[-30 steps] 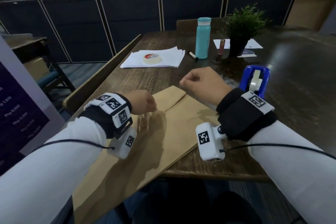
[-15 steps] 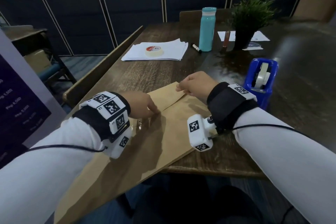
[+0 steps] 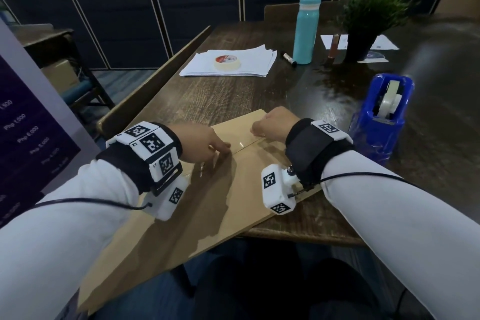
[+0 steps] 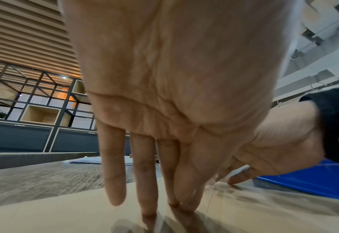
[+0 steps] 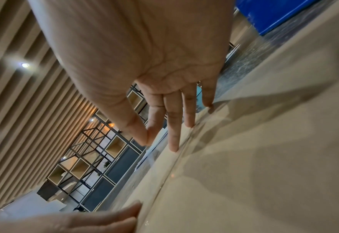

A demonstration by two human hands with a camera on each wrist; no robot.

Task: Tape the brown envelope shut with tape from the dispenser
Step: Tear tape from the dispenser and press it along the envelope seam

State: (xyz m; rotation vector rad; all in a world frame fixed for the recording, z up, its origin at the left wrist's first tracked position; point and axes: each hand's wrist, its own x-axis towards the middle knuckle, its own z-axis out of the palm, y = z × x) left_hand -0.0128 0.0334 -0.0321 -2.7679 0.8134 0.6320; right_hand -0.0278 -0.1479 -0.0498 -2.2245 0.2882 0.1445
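1. The purple panel (image 3: 28, 138) at the left edge of the head view carries pale price lines: "Php 1,500", "Php 6,000" and "Php 5,000" can be made out. Above them only "500" shows (the start is cut off), and the lower lines are too blurred to read.
2. The left wrist band (image 3: 153, 145) bears black-and-white square code markers; small characters beside two of them look like "L2" and "L7", though they are tiny and tilted.
3. The masking tape roll (image 3: 226, 62) on the white sheets has a red printed label in its core; its wording is too small to read.
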